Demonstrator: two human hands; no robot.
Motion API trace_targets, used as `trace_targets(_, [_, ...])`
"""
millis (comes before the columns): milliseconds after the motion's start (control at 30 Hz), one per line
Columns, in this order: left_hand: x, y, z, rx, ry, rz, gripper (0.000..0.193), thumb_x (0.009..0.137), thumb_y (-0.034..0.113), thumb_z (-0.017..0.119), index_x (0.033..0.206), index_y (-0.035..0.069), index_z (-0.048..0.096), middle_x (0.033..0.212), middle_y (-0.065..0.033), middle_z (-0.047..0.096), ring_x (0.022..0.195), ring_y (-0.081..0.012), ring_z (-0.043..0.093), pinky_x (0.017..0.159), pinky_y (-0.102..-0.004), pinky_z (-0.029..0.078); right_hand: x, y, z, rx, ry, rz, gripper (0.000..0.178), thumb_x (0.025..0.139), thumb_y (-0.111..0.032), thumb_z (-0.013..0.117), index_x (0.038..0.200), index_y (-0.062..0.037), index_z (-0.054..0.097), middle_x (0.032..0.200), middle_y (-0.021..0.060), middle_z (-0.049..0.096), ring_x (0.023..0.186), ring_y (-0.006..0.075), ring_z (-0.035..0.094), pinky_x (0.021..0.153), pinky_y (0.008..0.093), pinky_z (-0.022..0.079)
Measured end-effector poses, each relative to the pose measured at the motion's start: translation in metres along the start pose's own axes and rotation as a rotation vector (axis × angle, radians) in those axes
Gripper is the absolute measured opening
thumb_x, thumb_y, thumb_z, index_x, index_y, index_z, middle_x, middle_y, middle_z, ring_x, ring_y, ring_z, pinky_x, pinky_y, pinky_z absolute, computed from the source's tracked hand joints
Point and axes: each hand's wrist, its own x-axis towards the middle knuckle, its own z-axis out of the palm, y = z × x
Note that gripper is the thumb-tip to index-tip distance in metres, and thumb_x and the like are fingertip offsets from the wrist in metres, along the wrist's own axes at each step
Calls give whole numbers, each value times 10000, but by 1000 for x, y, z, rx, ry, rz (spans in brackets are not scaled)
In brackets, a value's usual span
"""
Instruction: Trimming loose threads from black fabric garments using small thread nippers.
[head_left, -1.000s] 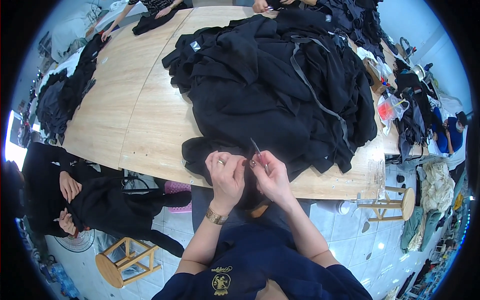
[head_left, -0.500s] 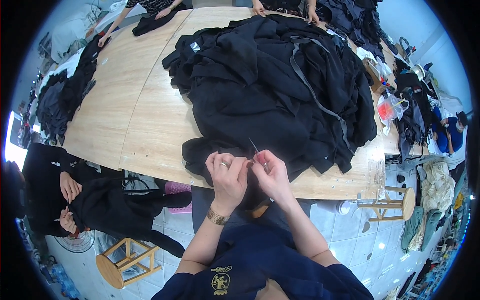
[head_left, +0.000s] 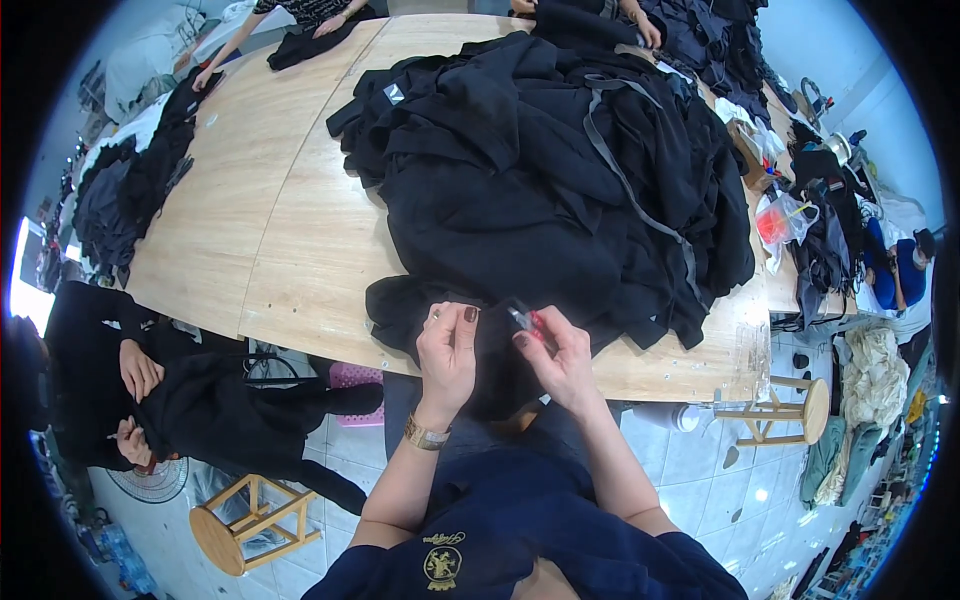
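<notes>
A large heap of black garments [head_left: 490, 215] covers the near middle of the table, one of them hanging over the front edge toward my lap. My left hand [head_left: 447, 355] is closed, thumb and forefinger pinching the edge of that black garment [head_left: 490, 365]. In my right hand [head_left: 565, 365] I grip small thread snips [head_left: 530, 320] with a red handle. Their blades point up and left, just right of the pinched edge and apart from my left fingers. A grey strap [head_left: 640, 195] lies across the heap.
The wooden table [head_left: 290, 215] reaches away to the left. A co-worker's hands [head_left: 140, 370] hold a black garment at the left; other people's hands work along the far edge. Wooden stools [head_left: 815, 407] stand on both sides. A bagged red drink [head_left: 772, 225] sits at the right.
My hands have moved apart. The snips have shifted right and tilted more to the left. At the far edge, a co-worker has raised a piece of black cloth.
</notes>
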Motion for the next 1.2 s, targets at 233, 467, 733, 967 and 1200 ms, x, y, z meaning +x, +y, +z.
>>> trace_targets(233, [2,1,-3,-3,2,-7,245,936,188,517,804,-13,565,671,-97,509,676,-233,475,640,-322,391,-3,0,-5,-282,-63,-135,324,793,-310,680,694,-40,533,595,86,519,505,242,529,473,316,396])
trace_targets(467, [2,0,-3,41,-26,45,232,921,182,535,794,-8,579,678,-96,531,686,-243,491,653,-335,400,0,-2,-6,-302,-67,-165,341,782,-332,683,693,-42,528,598,78,511,510,242,530,474,318,395])
trace_targets(733, [1,2,-4,61,-48,72,218,910,169,545,778,-1,582,683,-99,542,692,-256,502,677,-340,406,3,-5,-10,-286,-108,-156,336,772,-322,696,697,-38,534,602,77,513,508,242,534,468,319,395])
trace_targets(967, [2,1,-5,59,-54,90,226,911,171,549,779,-9,584,688,-104,545,696,-245,501,664,-332,407,4,-3,-14,-280,-113,-131,309,773,-301,699,709,-39,548,606,78,522,505,241,531,471,317,402])
trace_targets(1200, [2,1,-7,-17,-64,-16,228,917,164,548,793,-24,579,678,-98,531,692,-216,486,638,-312,396,3,1,-12,-298,-84,-226,295,762,-304,705,723,-51,560,641,64,544,532,244,551,495,324,423])
